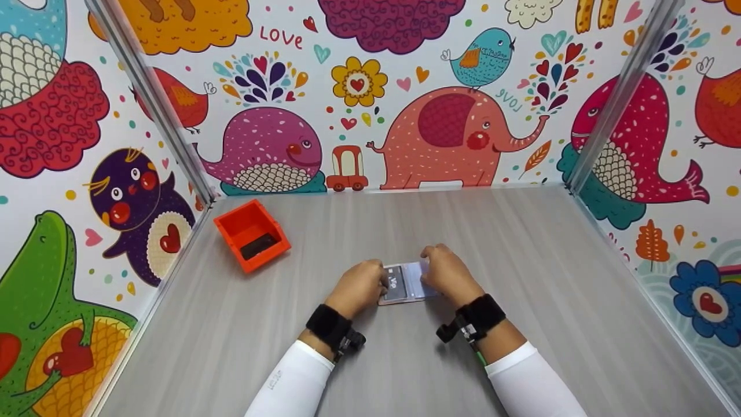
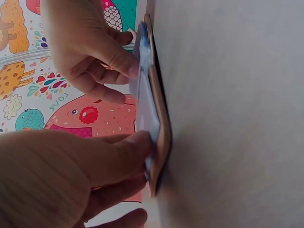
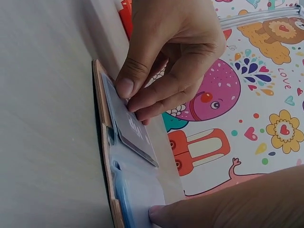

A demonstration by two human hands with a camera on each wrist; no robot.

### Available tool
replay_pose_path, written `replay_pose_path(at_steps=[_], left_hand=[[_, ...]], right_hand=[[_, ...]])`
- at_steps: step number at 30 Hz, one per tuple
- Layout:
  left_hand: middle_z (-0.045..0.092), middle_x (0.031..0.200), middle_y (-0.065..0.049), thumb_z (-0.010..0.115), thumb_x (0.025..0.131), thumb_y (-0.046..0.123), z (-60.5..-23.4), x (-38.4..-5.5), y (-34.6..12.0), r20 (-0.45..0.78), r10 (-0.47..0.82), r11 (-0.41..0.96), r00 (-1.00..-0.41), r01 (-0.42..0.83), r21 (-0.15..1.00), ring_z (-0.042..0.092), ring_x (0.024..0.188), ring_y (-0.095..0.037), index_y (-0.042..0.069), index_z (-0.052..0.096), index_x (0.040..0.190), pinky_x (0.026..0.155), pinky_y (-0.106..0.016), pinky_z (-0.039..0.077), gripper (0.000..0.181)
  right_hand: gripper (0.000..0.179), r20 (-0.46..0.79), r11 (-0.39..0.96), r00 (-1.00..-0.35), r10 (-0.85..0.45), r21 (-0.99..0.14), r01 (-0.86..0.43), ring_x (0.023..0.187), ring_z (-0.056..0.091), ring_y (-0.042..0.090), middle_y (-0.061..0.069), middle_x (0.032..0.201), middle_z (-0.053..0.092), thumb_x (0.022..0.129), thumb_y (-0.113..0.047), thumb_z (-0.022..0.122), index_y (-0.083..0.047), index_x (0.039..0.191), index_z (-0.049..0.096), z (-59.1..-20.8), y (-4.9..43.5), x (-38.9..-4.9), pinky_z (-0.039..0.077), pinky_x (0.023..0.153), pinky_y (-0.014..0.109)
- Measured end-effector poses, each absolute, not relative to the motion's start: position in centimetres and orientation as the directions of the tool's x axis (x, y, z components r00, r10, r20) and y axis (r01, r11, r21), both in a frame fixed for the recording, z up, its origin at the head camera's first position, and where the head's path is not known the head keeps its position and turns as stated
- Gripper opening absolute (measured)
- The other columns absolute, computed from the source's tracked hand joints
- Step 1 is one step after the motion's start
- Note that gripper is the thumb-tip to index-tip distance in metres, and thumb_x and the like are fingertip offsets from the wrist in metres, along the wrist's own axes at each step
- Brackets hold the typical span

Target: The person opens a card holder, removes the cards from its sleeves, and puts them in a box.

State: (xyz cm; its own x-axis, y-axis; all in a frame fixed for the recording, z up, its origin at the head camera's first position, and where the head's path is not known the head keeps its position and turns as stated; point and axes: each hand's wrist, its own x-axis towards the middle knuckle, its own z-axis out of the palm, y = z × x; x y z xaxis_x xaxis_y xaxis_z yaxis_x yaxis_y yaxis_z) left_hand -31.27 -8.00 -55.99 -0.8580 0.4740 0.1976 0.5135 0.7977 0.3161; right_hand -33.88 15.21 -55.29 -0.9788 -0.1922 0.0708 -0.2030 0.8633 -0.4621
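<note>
An open card holder [image 1: 414,282] with a tan cover and clear plastic sleeves lies on the table in front of me. On its left side is a dark grey card [image 1: 396,282] with "VIP" lettering, also seen as the VIP card [image 3: 135,130] in the right wrist view. My left hand [image 1: 360,286] pinches the card's outer edge, thumb on its face. With its thumb on the clear sleeves, my right hand [image 1: 453,277] holds the holder's right side; its other fingers are curled beyond the edge, partly hidden in the head view.
An orange-red plastic bin [image 1: 246,223] stands at the back left of the grey table [image 1: 509,231], with a dark flat object [image 1: 258,247] inside. Printed cartoon walls [image 1: 359,116] enclose the back and both sides, with metal posts at the corners.
</note>
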Motion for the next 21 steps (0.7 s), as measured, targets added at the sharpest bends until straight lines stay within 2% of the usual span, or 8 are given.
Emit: replay_pose_path(at_steps=[4, 7, 10, 15, 21], left_hand=[[0.071, 0.089, -0.003, 0.092, 0.083, 0.004, -56.0, -31.3, -8.0, 0.189, 0.479, 0.796, -0.857, 0.515, 0.318, 0.062, 0.077, -0.019, 0.011, 0.087, 0.086, 0.075, -0.043, 0.06, 0.009], [0.071, 0.09, -0.003, 0.092, 0.083, 0.004, -56.0, -31.3, -8.0, 0.182, 0.479, 0.795, -0.859, 0.513, 0.324, 0.061, 0.078, -0.017, 0.01, 0.087, 0.086, 0.075, -0.042, 0.059, 0.009], [0.071, 0.09, -0.003, 0.092, 0.085, 0.004, -55.9, -31.3, -8.0, 0.183, 0.488, 0.79, -0.853, 0.521, 0.322, 0.059, 0.077, -0.015, 0.01, 0.087, 0.086, 0.074, -0.04, 0.058, 0.008], [0.07, 0.091, -0.003, 0.091, 0.086, 0.005, -55.9, -31.3, -8.0, 0.185, 0.49, 0.794, -0.852, 0.524, 0.308, 0.06, 0.077, -0.016, 0.01, 0.087, 0.087, 0.074, -0.04, 0.058, 0.007], [0.07, 0.093, -0.003, 0.094, 0.086, 0.009, -55.8, -31.3, -8.0, 0.191, 0.473, 0.814, -0.86, 0.51, 0.278, 0.067, 0.083, -0.021, 0.011, 0.085, 0.086, 0.077, -0.042, 0.06, 0.009]], right_hand=[[0.036, 0.093, 0.841, -0.965, -0.247, -0.474, -0.261, 0.104, 0.072, 0.035, 0.021, 0.116, 0.072, 0.085, 0.01, 0.078, 0.003, 0.12, 0.08, -55.4, 14.7, -33.7, 0.062, 0.099, 0.052], [0.028, 0.109, 0.806, -0.952, -0.286, -0.51, -0.301, 0.101, 0.074, 0.035, 0.02, 0.109, 0.077, 0.087, 0.011, 0.074, 0.004, 0.114, 0.081, -55.5, 14.4, -33.7, 0.063, 0.094, 0.053], [0.021, 0.106, 0.758, -0.949, -0.295, -0.579, -0.3, 0.099, 0.078, 0.034, 0.019, 0.105, 0.082, 0.092, 0.007, 0.075, 0.003, 0.111, 0.082, -55.5, 14.2, -33.7, 0.065, 0.091, 0.052], [0.013, 0.058, 0.697, -0.952, -0.302, -0.668, -0.262, 0.098, 0.08, 0.03, 0.016, 0.104, 0.083, 0.098, -0.001, 0.08, 0.001, 0.111, 0.082, -55.4, 14.0, -33.9, 0.067, 0.089, 0.048], [0.021, -0.014, 0.675, -0.95, -0.311, -0.707, -0.21, 0.103, 0.077, 0.028, 0.016, 0.112, 0.081, 0.099, -0.005, 0.078, 0.001, 0.12, 0.08, -55.7, 14.2, -34.2, 0.065, 0.089, 0.044]])
